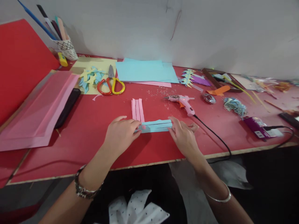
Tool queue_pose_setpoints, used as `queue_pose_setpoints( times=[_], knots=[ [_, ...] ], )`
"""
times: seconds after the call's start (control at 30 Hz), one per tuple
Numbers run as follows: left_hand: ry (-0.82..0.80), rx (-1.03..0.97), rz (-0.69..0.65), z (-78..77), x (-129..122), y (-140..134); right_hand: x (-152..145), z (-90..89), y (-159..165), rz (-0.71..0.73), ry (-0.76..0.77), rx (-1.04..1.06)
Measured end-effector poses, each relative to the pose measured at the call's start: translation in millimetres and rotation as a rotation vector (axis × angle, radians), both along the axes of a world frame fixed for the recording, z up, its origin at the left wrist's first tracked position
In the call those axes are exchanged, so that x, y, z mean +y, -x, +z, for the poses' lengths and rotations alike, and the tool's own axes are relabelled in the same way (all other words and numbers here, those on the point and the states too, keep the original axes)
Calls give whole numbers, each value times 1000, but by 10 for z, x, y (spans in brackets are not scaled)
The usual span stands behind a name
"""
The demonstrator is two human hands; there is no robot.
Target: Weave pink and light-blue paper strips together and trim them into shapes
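Note:
Blue paper strips (pixel 156 126), lying lengthwise side by side, stretch between my two hands just above the red tabletop. My left hand (pixel 122 133) pinches their left end between thumb and fingers. At the other end, my right hand (pixel 183 133) grips the strips, with some of its fingers spread out to the right. Folded pink paper strips (pixel 137 109) lie upright on the table right behind the blue ones, near my left fingertips. Beyond my right hand rests a pink glue gun (pixel 183 102), its nozzle pointing left.
Scissors (pixel 111 84) with red and yellow handles lie behind on yellow paper (pixel 77 67) beside paper scraps (pixel 90 77). Blue sheets (pixel 144 70) are against the wall. Pink sheets (pixel 39 109) cover a black object at left. The glue gun's cord (pixel 215 133) runs past the front edge.

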State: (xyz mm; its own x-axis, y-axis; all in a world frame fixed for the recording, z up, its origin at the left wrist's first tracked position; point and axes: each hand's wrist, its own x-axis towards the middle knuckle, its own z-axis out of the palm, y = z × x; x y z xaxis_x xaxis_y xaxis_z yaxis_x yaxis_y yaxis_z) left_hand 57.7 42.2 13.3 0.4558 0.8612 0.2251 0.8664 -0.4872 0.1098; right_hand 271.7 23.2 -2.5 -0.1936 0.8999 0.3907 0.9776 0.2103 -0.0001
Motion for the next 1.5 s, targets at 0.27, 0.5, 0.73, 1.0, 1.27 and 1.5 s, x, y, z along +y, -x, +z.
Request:
queue_pose_setpoints(
  times=[0.27,0.5,0.73,1.0,1.27,1.5],
  knots=[
    [13,-7,7,-12,5,-1,-147,138,56,-49,-29,28],
    [28,-19,-8,2,-12,2,-268,88,378,312,114,-85],
    [30,-6,-11,11,-6,-4,-252,52,360,237,125,-69],
    [51,-5,8,11,-7,-8,-283,50,222,160,101,-32],
    [66,9,20,20,-12,1,-307,35,42,71,46,10],
    [63,-13,46,13,-14,1,-289,49,-77,-4,57,7]
  ],
)
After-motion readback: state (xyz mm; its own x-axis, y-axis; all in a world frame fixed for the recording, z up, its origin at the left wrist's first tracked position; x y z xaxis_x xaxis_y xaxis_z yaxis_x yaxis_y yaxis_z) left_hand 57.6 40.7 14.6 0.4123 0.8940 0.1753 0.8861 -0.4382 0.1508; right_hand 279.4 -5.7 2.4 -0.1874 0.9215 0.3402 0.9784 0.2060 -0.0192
